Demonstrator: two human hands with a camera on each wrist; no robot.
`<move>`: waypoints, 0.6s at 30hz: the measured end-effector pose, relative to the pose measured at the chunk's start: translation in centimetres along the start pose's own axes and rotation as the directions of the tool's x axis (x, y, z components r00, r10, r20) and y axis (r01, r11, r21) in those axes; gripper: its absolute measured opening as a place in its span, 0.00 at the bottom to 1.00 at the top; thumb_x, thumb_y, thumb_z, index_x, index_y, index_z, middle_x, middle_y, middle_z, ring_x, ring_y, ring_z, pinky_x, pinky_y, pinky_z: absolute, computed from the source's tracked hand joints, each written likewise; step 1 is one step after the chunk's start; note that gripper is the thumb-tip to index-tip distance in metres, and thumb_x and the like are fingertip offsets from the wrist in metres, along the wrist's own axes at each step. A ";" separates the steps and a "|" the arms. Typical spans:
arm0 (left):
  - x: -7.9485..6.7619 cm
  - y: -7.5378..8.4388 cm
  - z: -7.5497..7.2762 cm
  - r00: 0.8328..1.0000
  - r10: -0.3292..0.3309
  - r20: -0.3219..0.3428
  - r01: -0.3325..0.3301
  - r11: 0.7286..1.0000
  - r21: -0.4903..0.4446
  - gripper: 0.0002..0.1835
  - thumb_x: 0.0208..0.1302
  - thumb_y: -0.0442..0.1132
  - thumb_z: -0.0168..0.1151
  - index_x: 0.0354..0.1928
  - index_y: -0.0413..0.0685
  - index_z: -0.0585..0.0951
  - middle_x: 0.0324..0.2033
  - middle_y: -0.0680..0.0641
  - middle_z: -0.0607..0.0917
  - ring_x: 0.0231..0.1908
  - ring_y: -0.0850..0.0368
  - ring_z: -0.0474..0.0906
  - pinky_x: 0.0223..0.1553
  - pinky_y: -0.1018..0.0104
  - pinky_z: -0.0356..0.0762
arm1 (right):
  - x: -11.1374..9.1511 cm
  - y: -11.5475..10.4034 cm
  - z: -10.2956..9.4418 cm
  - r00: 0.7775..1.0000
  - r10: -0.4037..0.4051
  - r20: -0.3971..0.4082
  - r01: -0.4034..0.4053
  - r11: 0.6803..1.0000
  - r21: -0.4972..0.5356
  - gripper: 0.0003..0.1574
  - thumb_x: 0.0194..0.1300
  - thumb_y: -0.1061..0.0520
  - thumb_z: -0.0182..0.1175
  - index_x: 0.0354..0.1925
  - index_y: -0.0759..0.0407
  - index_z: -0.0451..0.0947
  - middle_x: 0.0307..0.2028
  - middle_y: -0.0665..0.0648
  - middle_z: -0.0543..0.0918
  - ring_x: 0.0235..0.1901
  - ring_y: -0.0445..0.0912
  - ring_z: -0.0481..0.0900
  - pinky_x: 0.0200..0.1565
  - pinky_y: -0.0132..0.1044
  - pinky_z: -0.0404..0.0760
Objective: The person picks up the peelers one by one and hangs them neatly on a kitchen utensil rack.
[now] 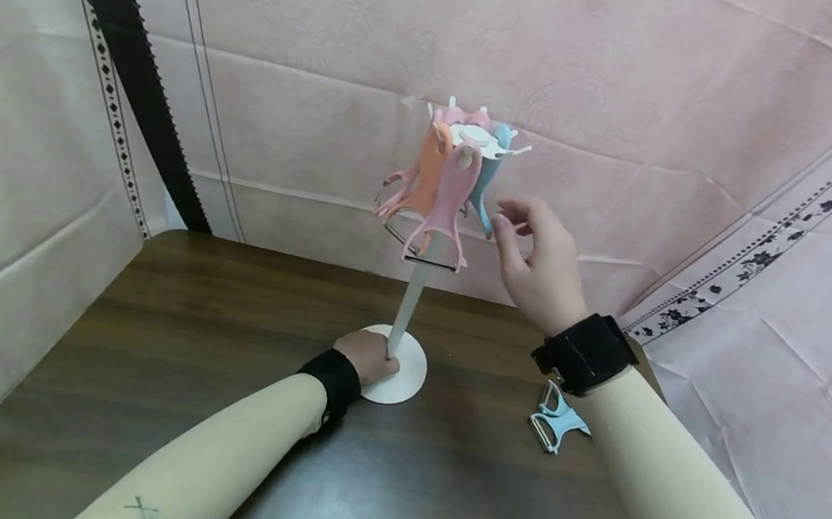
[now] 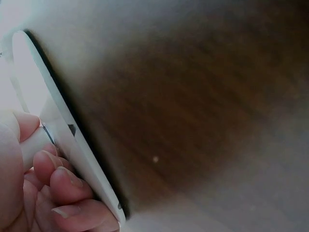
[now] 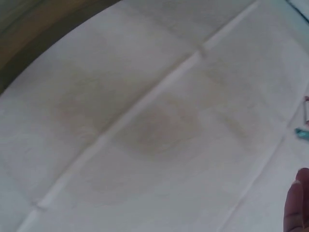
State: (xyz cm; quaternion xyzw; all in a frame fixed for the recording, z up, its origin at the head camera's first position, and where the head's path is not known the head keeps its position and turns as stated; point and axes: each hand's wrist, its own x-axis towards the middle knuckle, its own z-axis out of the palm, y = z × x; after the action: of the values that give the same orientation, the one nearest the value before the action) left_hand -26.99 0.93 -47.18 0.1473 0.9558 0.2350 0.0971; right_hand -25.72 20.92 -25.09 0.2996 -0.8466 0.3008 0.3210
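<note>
A white rack with a hooked top, a slim pole and a round base stands on the table. Y-shaped peelers hang from its hooks: a pink peeler in front, an orange peeler beside it, a blue peeler on the right, and more pink behind. My left hand grips the pole low down; in the left wrist view its fingers curl round it just above the base. Beside the hanging blue peeler's lower end is my right hand, fingers loosely bent, holding nothing.
Another light blue peeler lies on the brown wooden table, below my right wrist and partly behind the forearm. Pale patterned cloth hangs behind the table and along both sides.
</note>
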 end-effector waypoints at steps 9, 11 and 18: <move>-0.9 0.8 -0.9 1.000 0.009 -0.009 -0.009 1.000 0.008 0.13 0.63 0.47 0.59 0.31 0.44 0.82 0.16 0.53 0.77 0.22 0.55 0.73 0.29 0.61 0.71 | -5.8 5.1 -1.1 0.959 0.230 0.163 -0.213 0.970 -0.113 0.24 0.72 0.47 0.53 0.57 0.61 0.70 0.44 0.57 0.79 0.44 0.49 0.77 0.48 0.47 0.73; -0.9 0.8 -0.9 1.000 0.007 -0.008 -0.007 1.000 0.012 0.13 0.63 0.47 0.59 0.31 0.44 0.83 0.16 0.53 0.77 0.22 0.56 0.73 0.29 0.61 0.71 | -7.4 6.3 -1.2 0.911 0.333 0.242 -0.301 0.940 -0.160 0.27 0.72 0.44 0.52 0.58 0.60 0.68 0.45 0.58 0.79 0.44 0.50 0.78 0.48 0.49 0.74; -0.9 0.7 -0.7 1.000 -0.002 0.001 0.002 1.000 -0.002 0.13 0.64 0.47 0.60 0.33 0.43 0.83 0.17 0.53 0.77 0.23 0.56 0.73 0.30 0.61 0.72 | -12.0 10.3 -2.4 0.643 0.571 0.510 -0.406 0.819 -0.405 0.47 0.64 0.29 0.54 0.63 0.62 0.64 0.55 0.66 0.76 0.53 0.59 0.76 0.51 0.56 0.72</move>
State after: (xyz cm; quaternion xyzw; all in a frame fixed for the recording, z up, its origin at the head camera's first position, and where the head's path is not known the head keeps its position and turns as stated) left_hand -26.22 0.91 -46.10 0.1462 0.9558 0.2356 0.0979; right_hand -24.70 32.96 -35.54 0.0944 -0.9834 0.1522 -0.0293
